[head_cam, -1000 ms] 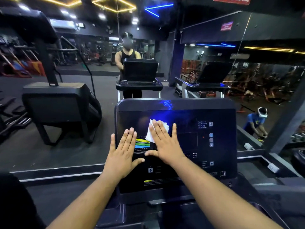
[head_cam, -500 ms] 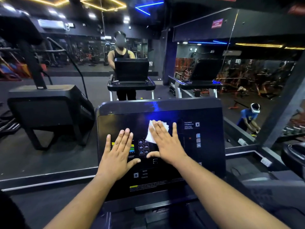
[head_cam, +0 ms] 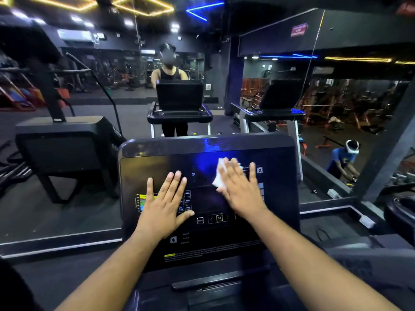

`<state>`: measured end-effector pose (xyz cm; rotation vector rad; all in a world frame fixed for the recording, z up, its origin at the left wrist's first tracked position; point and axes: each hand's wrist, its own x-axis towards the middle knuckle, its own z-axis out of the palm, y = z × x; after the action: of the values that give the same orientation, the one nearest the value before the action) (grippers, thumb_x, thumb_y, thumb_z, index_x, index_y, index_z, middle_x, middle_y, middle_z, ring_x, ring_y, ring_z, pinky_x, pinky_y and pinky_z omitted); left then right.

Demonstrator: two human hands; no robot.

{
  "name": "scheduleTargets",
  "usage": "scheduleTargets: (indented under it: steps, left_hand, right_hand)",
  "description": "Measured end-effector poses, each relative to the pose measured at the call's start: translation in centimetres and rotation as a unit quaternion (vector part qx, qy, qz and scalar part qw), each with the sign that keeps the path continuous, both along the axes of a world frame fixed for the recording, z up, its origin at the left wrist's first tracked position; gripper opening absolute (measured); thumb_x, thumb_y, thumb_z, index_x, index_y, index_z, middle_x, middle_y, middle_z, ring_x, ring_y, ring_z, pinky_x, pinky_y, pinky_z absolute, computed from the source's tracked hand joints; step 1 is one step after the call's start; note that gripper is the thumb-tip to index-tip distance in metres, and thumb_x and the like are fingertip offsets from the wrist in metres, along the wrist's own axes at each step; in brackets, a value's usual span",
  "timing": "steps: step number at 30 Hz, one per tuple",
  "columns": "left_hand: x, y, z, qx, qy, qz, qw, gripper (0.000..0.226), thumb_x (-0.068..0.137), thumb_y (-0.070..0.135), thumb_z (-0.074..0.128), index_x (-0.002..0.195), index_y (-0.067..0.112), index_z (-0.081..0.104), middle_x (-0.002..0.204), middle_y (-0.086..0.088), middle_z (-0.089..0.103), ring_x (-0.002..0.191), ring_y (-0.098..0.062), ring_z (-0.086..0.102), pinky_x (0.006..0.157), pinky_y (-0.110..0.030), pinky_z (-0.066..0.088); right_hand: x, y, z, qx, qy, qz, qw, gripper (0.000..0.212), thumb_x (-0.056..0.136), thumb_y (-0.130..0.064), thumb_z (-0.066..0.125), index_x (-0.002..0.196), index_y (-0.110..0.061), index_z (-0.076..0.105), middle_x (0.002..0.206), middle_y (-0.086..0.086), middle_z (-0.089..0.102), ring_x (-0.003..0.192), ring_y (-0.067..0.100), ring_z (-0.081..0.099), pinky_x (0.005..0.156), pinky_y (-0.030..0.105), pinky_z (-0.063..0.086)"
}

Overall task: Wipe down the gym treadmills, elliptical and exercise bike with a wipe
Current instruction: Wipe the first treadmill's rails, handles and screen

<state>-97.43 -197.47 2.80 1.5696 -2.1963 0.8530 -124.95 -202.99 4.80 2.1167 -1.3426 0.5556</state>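
The left hand [head_cam: 165,206] is lying flat with fingers spread straight, pressing on the left part of the treadmill's console [head_cam: 278,198] over the coloured chart, holding nothing. To its right, the right hand [head_cam: 241,189] is pressing the white wipe [head_cam: 219,178] against the upper middle of the panel with straight fingers, the wipe showing from under the fingertips. Judging by this, the work is sitting early: only this console is getting wiped, and the panel's right side and the lower ledge look still to be covered. The treadmill [head_cam: 276,102] standing farther right, the elliptical and the bike are all seemingly waiting. No bins, tubs or wipe dispensers are showing anywhere, so there are no contents to report.
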Motion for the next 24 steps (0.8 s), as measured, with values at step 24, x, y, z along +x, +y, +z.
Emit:
scheduleTargets:
  steps: [24]
  left_hand:
    - [-5.3, -0.9, 0.3, 0.007, 0.011, 0.011, 1.000, 0.092, 0.094, 0.074, 0.028, 0.162, 0.012, 0.020, 0.171, -0.011, 0.007, 0.158, -0.027, 0.006, 0.121, -0.069, 0.007]
  right_hand:
    - [-2.7, 0.9, -0.4, 0.121, -0.060, -0.016, 0.991, 0.126, 0.076, -0.094, 0.018, 0.160, -0.003, -0.004, 0.169, 0.015, -0.012, 0.156, 0.029, -0.012, 0.123, 0.062, 0.006]
